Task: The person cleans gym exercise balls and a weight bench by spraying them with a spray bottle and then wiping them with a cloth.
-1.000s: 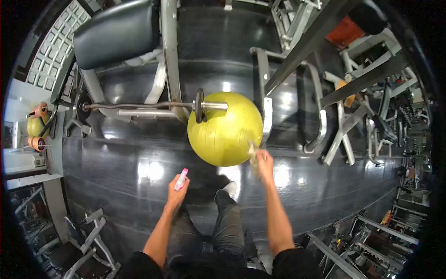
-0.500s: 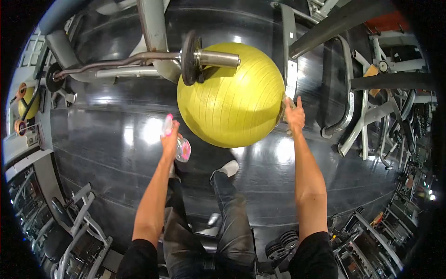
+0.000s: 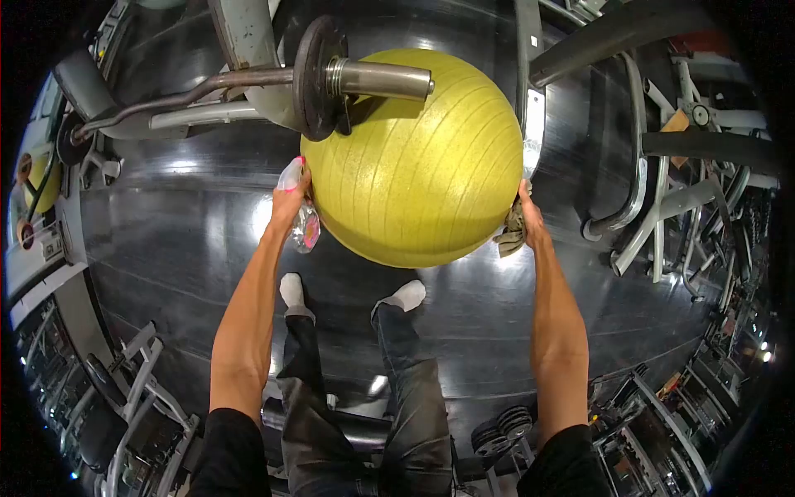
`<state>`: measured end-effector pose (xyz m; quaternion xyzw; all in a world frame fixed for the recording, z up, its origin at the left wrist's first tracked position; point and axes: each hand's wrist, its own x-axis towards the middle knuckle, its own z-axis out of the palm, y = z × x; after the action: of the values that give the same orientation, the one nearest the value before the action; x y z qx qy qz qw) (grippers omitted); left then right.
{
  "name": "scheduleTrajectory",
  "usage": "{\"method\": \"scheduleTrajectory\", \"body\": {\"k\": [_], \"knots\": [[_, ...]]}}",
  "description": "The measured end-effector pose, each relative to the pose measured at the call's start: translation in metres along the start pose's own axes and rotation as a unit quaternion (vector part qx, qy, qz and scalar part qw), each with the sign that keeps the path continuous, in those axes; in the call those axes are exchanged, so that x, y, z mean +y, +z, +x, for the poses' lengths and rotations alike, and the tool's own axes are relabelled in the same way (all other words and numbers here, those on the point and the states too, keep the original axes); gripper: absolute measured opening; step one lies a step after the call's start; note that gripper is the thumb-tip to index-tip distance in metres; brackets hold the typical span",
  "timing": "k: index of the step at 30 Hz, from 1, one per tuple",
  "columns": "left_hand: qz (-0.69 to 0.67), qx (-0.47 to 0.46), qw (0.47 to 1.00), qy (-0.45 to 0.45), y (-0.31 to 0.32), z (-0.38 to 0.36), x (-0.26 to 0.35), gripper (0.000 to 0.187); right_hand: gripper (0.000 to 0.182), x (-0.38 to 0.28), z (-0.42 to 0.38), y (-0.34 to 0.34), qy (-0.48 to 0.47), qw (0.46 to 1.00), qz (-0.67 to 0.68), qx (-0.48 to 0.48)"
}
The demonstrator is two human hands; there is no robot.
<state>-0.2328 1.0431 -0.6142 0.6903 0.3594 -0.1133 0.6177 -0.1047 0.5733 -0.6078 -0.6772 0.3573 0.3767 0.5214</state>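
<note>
A large yellow exercise ball fills the middle of the view, with my hands on either side. My left hand is closed around a clear spray bottle with pink parts and rests at the ball's left side. At the right side, my right hand presses a crumpled brownish cloth near the ball's surface. Part of the cloth is hidden behind the fingers.
A curved barbell with a dark weight plate juts over the ball's upper left. A metal rack frame stands to the right, with weight plates low down. My feet in white socks stand on the dark floor.
My left hand has moved up with the spray bottle to the ball's left side. My right hand has shifted slightly down with the cloth. The ball appears larger, and my left foot has come into view.
</note>
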Motion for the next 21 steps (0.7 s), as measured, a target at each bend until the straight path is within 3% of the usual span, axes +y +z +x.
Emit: {"method": "scheduleTrajectory", "body": {"k": [5,7,8,11,12,21], "knots": [[-0.059,-0.042,0.997,0.026,-0.003,-0.032,-0.004,0.046,0.093,0.009,-0.033,0.001,-0.012,0.997,0.028,-0.072],[-0.082,-0.043,0.995,-0.024,-0.007,-0.045,-0.018,0.045,0.090,0.021,-0.039,-0.004,0.032,0.996,0.011,-0.080],[-0.103,-0.004,0.994,-0.048,-0.005,-0.053,-0.026,0.046,0.090,0.041,-0.031,-0.008,-0.003,0.995,0.024,-0.097],[-0.120,-0.018,0.991,-0.060,-0.007,-0.071,-0.044,0.049,0.091,0.069,-0.050,-0.008,0.017,0.996,0.050,-0.075],[-0.129,-0.019,0.989,-0.067,-0.009,-0.077,-0.051,0.050,0.081,0.081,-0.055,-0.009,0.026,0.997,0.056,-0.053],[-0.053,-0.027,0.994,-0.089,-0.042,-0.118,-0.060,0.044,0.086,0.162,-0.112,0.004,0.107,0.992,0.065,-0.033]]}}
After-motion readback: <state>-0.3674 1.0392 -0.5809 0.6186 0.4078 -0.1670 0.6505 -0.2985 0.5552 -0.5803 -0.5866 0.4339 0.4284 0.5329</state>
